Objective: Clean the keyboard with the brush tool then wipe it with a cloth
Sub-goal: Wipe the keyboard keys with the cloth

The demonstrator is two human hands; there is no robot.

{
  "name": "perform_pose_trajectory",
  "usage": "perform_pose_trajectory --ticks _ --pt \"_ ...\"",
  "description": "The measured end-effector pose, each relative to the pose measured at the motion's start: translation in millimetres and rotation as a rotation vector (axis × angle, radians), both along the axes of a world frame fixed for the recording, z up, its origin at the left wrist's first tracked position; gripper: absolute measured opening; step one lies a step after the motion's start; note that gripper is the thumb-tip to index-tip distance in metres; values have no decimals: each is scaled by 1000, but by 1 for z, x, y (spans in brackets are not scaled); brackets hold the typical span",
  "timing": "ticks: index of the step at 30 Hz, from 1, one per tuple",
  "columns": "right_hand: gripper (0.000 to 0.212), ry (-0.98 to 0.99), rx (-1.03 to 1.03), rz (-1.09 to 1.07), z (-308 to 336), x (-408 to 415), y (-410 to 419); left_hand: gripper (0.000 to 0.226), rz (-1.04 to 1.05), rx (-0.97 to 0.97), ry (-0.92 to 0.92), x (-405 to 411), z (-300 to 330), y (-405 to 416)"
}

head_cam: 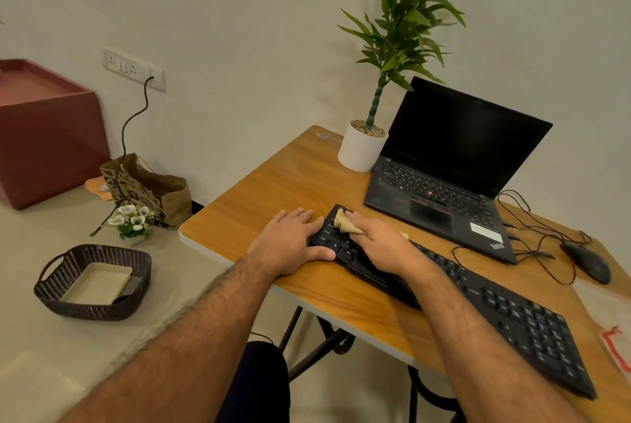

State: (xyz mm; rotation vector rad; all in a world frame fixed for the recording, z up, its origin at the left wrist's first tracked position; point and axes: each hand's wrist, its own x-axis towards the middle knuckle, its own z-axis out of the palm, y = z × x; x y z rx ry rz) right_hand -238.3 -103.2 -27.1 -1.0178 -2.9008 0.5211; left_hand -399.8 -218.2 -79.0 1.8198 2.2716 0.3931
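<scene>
While flat at the tabletop's left edge, left hand, fingers together and empty, steadying keyboard end. Right hand fingers pressed together onto tan cloth, bunched beneath fingertips on keyboard's left keys.

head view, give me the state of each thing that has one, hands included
laptop: lid open, screen dark
keyboard: flat on the table, far left end under the cloth
cloth: crumpled, pressed on the keys
right hand: shut on the cloth
left hand: open, flat beside the keyboard's left end, thumb against its near edge
mouse: untouched, cord tangled
basket: on the floor, holds a tray
paper bag: open, on the floor
</scene>
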Motion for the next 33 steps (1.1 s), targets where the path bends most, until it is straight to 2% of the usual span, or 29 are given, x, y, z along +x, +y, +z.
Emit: perform_pose_trajectory --ticks 3,6,11,16,21,26,33 --pt "43 15 65 -75 0 1 1 85 0 1 4 0 1 0" --pt "50 26 144 -83 -13 -10 -13 85 2 -5 9 0 1 0" --pt "50 7 -68 -38 -4 4 -8 85 -5 -15 2 0 2 0" --pt "49 16 15 -27 -5 1 -23 85 2 -13 11 0 2 1" --pt "49 33 -72 40 6 16 -32 84 -2 -12 9 0 1 1" --pt "51 26 48 54 -6 13 -38 83 1 -6 20 1 2 0" --pt "47 9 26 160 -5 30 -38 80 5 -11 30 1 2 2"
